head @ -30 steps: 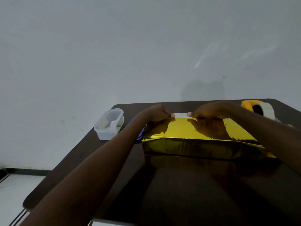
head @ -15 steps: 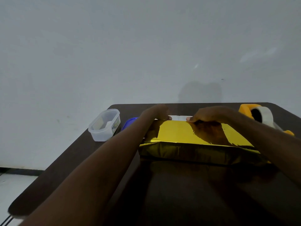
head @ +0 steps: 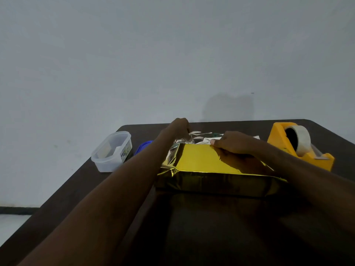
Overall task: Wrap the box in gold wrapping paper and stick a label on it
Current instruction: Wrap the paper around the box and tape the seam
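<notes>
Mostly wrapped: box [head: 215,162] lying flat mid-table [head: 211,227], long side toward the camera, top and near face covered in shiny gold wrapping paper [head: 201,160]. Near face dark and creased, top bright yellow. Loose at the far edge, silvery underside showing, crumpled. Left hand [head: 179,126] reaching over the far left corner, fingers curled down into that crumpled paper; whether pinching it, cannot tell. Right hand [head: 233,144] curled over the top far edge, pressing the paper down. Yellow tape dispenser [head: 294,148] just right, clear tub [head: 112,151] and blue lid [head: 144,147] left.
</notes>
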{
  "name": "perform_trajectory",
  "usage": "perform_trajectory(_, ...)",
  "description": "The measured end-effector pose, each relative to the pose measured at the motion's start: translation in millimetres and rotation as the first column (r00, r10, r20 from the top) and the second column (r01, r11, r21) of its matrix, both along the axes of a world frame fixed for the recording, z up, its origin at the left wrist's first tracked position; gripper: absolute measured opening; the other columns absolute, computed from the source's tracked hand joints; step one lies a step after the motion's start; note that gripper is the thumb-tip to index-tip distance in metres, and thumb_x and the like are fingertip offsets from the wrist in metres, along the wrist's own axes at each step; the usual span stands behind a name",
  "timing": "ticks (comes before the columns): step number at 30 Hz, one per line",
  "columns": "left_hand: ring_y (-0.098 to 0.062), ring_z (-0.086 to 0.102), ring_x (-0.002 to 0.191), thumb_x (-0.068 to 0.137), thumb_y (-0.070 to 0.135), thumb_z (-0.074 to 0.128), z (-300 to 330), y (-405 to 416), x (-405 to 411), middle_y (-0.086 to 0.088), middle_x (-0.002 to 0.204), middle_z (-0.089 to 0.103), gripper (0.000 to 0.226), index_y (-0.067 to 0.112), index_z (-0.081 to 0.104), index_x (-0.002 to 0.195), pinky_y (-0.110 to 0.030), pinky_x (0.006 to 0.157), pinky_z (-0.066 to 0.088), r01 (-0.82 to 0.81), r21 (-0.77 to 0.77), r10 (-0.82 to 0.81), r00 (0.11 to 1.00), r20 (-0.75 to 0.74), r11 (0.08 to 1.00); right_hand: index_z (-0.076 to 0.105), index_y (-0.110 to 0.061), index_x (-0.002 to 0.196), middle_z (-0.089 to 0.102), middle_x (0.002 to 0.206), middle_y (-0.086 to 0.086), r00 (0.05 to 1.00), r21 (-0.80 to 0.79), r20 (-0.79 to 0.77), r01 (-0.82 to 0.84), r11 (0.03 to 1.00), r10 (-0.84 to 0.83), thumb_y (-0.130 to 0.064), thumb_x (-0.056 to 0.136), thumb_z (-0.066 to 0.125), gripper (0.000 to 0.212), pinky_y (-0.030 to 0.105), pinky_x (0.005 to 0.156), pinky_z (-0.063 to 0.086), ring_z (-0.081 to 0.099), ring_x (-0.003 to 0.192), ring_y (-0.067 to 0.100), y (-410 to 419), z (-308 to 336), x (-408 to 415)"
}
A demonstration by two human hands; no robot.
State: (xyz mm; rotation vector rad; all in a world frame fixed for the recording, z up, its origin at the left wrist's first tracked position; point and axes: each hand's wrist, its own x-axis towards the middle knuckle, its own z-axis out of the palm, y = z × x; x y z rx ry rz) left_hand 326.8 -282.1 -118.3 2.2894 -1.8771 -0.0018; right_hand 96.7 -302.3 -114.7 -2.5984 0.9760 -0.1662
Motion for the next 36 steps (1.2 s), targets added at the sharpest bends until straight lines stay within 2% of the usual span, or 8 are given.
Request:
perform_trajectory(4,-0.020,0.059,0.085,0.071,0.022,0.084,25,12,1,-0.008,0.096,0.071,0.041,0.007,0.073,0.108,-0.023,0.069,0.036,0.015,-0.114,-0.025,0.996,-0.087,0.993,0.074,-0.006,0.079,0.071,0.074,0.011,0.918,-0.059,0.395,0.049,0.997,-0.022,-0.032,0.100,0.051,0.040,0.034,0.066,0.051,0.067,0.072,0.028,5,1,-9)
perform_trajectory(7,-0.016,0.051,0.073,0.071,0.024,0.084,43,28,-3,-0.005,0.075,0.061,0.024,0.013,0.074,0.090,-0.026,0.059,0.032,0.086,-0.177,-0.105,0.990,-0.099,0.980,0.066,-0.010,0.096,0.069,0.085,0.007,0.888,-0.335,0.459,0.189,0.923,-0.016,-0.032,0.091,0.063,0.022,0.029,0.064,0.047,0.063,0.080,0.026,9,11,-19)
perform_trajectory(13,0.000,0.055,0.063,0.073,0.021,0.084,64,61,-14,0.003,0.070,0.067,0.019,0.014,0.075,0.088,-0.021,0.064,0.039,0.201,-0.183,-0.237,0.951,-0.197,0.962,0.018,-0.010,0.152,0.024,0.156,0.019,0.947,-0.573,0.313,0.248,0.781,-0.071,-0.032,0.083,0.072,0.090,0.053,0.108,0.033,0.024,0.142,0.038,8,13,-38)
perform_trajectory(19,0.000,0.062,0.066,0.074,0.017,0.084,66,98,-17,0.012,0.065,0.068,0.014,0.025,0.072,0.077,-0.022,0.072,0.048,0.286,-0.142,-0.315,0.907,-0.280,0.948,0.058,-0.020,0.130,0.069,0.113,0.010,0.968,-0.582,0.245,0.185,0.792,-0.046,-0.023,0.082,0.073,0.050,0.043,0.097,0.043,0.056,0.114,0.033,1,25,-43)
perform_trajectory(25,-0.012,0.068,0.076,0.075,0.020,0.083,58,123,-16,0.000,0.078,0.074,0.014,0.013,0.075,0.084,-0.037,0.077,0.053,0.234,-0.146,-0.263,0.936,-0.233,0.961,0.075,-0.017,0.086,0.073,0.085,0.003,0.973,-0.635,0.214,0.069,0.769,0.089,-0.016,0.084,0.065,0.011,0.036,0.074,0.049,0.065,0.082,0.028,33,30,-62)
perform_trajectory(28,0.000,0.066,0.080,0.073,0.026,0.085,59,136,-32,0.008,0.086,0.073,0.028,0.014,0.073,0.095,-0.025,0.074,0.051,0.206,-0.132,-0.228,0.955,-0.192,0.970,0.071,-0.023,0.087,0.071,0.082,-0.001,0.994,-0.631,0.080,-0.009,0.776,0.076,-0.024,0.093,0.053,0.019,0.030,0.061,0.041,0.064,0.079,0.021,55,21,-74)
perform_trajectory(33,-0.012,0.050,0.124,0.079,0.062,0.066,46,143,-87,0.005,0.147,0.046,0.079,0.024,0.043,0.144,-0.022,0.096,0.034,0.251,-0.005,-0.250,0.964,-0.087,0.968,0.063,-0.030,0.096,0.058,0.073,-0.010,0.994,-0.514,0.040,-0.064,0.856,0.099,-0.056,0.097,0.029,0.043,0.023,0.057,0.035,0.054,0.069,0.006,77,1,-90)
perform_trajectory(36,-0.018,0.043,0.136,0.086,0.068,0.052,24,137,-106,-0.001,0.158,0.030,0.087,0.018,0.026,0.153,-0.028,0.108,0.032,0.287,0.066,-0.289,0.957,0.030,0.956,0.058,-0.027,0.116,0.066,0.102,-0.007,0.998,-0.456,0.026,-0.043,0.889,0.061,-0.071,0.088,0.018,0.065,0.030,0.077,0.051,0.059,0.091,0.009,88,-6,-96)
